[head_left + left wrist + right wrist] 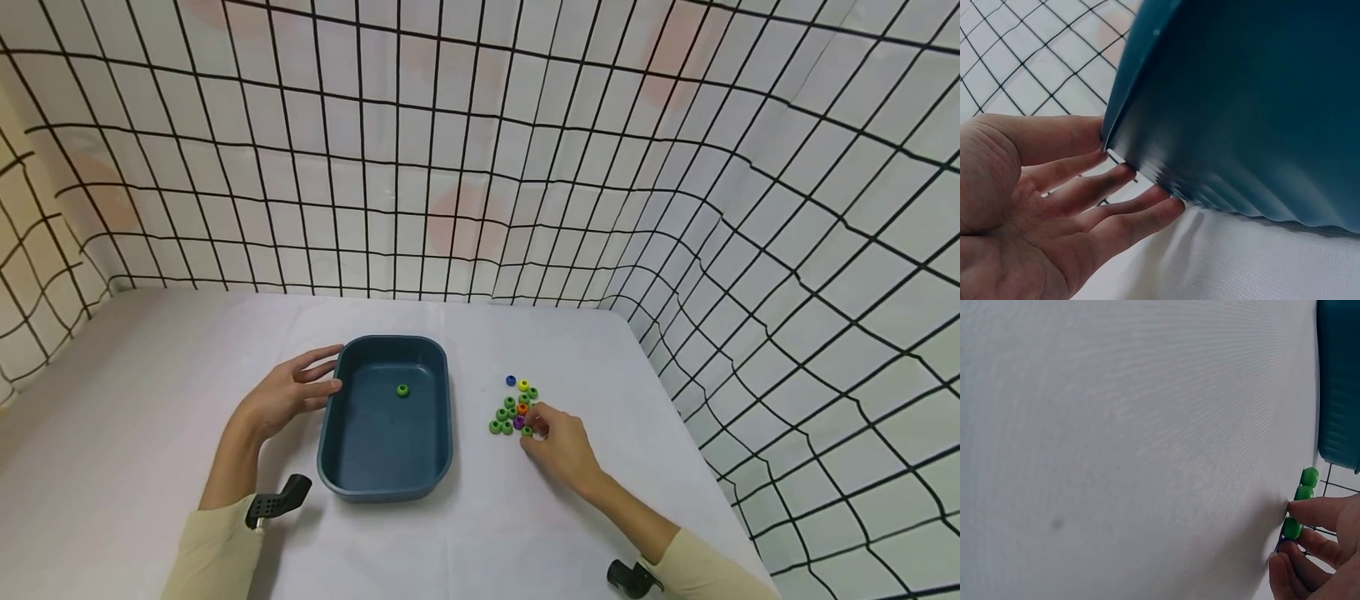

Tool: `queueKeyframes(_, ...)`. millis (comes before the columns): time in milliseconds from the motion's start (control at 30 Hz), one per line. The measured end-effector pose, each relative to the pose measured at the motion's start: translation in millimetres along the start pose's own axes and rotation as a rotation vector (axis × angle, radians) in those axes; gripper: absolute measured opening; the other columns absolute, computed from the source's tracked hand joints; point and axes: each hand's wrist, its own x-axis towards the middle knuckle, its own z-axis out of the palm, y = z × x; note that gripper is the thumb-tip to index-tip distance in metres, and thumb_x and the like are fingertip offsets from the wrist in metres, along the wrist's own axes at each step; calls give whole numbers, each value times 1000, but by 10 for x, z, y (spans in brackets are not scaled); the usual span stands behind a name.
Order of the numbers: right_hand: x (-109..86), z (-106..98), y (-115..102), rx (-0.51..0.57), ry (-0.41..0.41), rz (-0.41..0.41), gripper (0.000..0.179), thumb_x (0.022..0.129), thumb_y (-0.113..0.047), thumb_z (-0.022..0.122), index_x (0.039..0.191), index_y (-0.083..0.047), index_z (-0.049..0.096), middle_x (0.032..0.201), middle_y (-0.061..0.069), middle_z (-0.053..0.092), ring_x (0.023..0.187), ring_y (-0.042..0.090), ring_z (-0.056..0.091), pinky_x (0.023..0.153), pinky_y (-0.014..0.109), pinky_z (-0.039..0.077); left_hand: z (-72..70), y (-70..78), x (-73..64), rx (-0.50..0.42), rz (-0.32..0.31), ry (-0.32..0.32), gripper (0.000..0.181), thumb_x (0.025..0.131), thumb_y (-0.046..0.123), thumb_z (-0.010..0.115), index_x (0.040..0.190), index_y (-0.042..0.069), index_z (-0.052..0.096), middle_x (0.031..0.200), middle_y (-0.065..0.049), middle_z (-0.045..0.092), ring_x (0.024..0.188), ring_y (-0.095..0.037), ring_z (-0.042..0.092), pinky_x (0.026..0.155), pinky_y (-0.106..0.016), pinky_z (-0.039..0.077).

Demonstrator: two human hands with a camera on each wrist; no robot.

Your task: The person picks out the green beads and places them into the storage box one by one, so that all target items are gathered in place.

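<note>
A dark blue rectangular tray (386,492) stands left of the table's middle, with one green bead (402,390) inside. My left hand (288,390) is at its left side, fingers extended; in the left wrist view the fingertips (1172,205) meet the ribbed wall and the thumb reaches the rim. To the right of the tray lies a cluster of beads, mostly green (502,414), with an orange bead (522,409) and a purple bead (519,423) among them. My right hand (562,446) reaches into its near right side, thumb and forefinger pinching a green bead (1292,528).
At the cluster's far end lie a blue bead (511,381) and a yellow bead (523,385). White cloth (480,542) covers the table. Black netting (450,167) rises behind the table and along both sides. A black wrist camera (279,500) sticks out from the left sleeve.
</note>
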Motion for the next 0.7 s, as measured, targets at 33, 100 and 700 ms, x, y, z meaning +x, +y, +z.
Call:
queueKeyframes(33,-1,1,0,1,1,1,17,80,-4,80,92,-10,70,83,1,71,78,14,62,71,29,53,1,0,-1,3,-1,1,73,98,10,65,161,12,29,164,-25,25,140,-44,47,99,-40,56)
queueKeyframes(100,-3,5,3,4,5,-7,17,80,-4,80,92,-10,70,84,2,72,80,14,63,72,31,55,3,0,-1,7,-2,3,73,98,11,66,161,13,29,165,-25,25,140,-44,47,101,-42,55)
queueKeyframes(700,83,-74,-93,19,72,-97,13,79,0,77,90,-7,72,84,5,75,80,20,69,72,33,57,3,-11,-4,12,1,2,75,98,15,68,161,13,28,165,-24,25,140,-44,47,102,-43,53)
